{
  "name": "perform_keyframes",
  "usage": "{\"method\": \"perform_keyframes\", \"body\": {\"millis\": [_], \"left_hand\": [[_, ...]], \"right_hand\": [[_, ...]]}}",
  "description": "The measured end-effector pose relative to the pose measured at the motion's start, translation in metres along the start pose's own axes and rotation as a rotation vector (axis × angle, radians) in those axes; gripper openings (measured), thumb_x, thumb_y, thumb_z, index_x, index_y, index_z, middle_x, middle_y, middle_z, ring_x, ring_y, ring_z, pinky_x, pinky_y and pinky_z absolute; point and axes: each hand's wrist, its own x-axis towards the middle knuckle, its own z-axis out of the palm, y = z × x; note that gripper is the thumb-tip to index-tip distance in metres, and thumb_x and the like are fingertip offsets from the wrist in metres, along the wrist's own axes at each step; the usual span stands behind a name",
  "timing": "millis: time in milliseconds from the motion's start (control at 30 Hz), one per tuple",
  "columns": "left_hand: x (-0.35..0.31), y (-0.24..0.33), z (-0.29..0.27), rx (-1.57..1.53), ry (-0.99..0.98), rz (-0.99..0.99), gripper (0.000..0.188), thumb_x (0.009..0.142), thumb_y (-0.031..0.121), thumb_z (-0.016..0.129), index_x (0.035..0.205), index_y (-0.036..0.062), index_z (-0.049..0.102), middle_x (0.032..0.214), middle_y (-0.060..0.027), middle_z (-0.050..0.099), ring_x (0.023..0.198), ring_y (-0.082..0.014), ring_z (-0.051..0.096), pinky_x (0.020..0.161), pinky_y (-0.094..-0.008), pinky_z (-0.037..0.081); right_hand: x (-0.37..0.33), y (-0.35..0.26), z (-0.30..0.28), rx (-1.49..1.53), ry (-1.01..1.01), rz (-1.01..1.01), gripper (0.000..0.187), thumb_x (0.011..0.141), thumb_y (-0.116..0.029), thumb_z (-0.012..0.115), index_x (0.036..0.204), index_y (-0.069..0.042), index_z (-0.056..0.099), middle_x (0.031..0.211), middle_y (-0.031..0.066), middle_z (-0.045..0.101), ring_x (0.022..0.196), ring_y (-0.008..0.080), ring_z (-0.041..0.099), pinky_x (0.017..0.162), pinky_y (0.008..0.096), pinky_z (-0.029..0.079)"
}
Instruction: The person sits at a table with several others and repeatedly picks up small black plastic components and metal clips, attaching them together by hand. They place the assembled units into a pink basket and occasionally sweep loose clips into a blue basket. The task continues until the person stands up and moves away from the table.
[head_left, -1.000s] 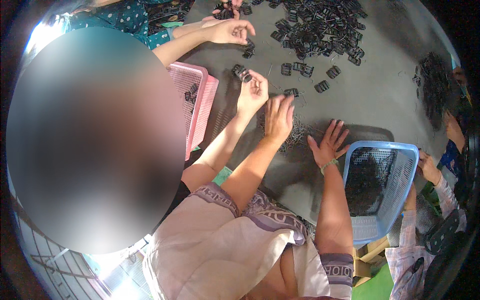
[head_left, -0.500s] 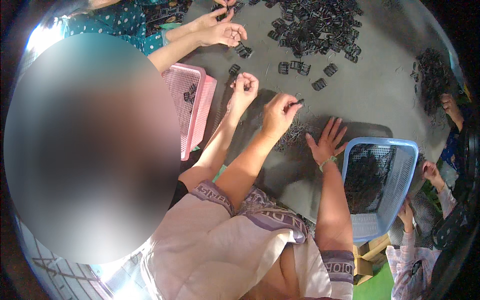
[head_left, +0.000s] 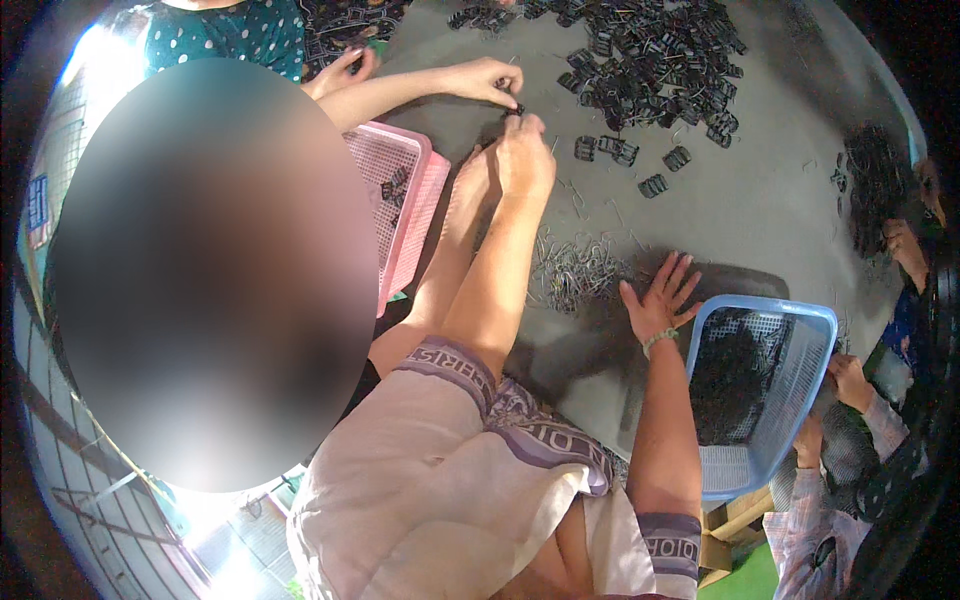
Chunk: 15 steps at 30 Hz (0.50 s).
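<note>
Hands (head_left: 525, 165) apart, black slatted clips (head_left: 655, 75)

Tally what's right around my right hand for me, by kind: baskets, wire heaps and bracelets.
Around your right hand:
Baskets: 1, the blue basket
Wire heaps: 1, the wire heap to its left
Bracelets: 1, the bracelet on that wrist
Total: 3

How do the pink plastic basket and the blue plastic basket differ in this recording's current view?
Contents: the pink plastic basket shows a few black clips; the blue plastic basket holds a dense dark heap.
Place: the pink basket is left of both hands; the blue one is beside the person's right hand.
Visibility: a blurred patch hides part of the pink basket; the blue one shows almost whole.
Both have perforated walls.
</note>
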Motion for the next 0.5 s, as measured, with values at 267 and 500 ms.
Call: {"method": "perform_keyframes", "body": {"millis": [267,500], "left_hand": [[-0.040,-0.009,0.045,0.055,-0.024,0.116,0.058,0.085,0.017,0.059,0.132,-0.0077,0.037,0.139,-0.0277,0.033,0.132,-0.0402,0.029,0.109,-0.0481,0.025],[-0.129,0.038,0.026,-0.235,-0.213,0.363,0.045,0.085,0.018,0.058,0.123,-0.0031,0.048,0.132,-0.0196,0.044,0.121,-0.0377,0.041,0.102,-0.0479,0.032]], "right_hand": [[-0.001,-0.004,0.004,-0.029,0.004,-0.023,0.105,0.077,-0.062,0.057,0.148,-0.015,-0.005,0.154,0.0046,-0.017,0.140,0.0343,-0.019,0.102,0.0694,0.009],[0.001,0.008,0.001,-0.002,0.022,0.002,0.105,0.077,-0.062,0.057,0.148,-0.015,-0.004,0.154,0.0047,-0.017,0.139,0.0345,-0.020,0.102,0.0703,0.008]]}}
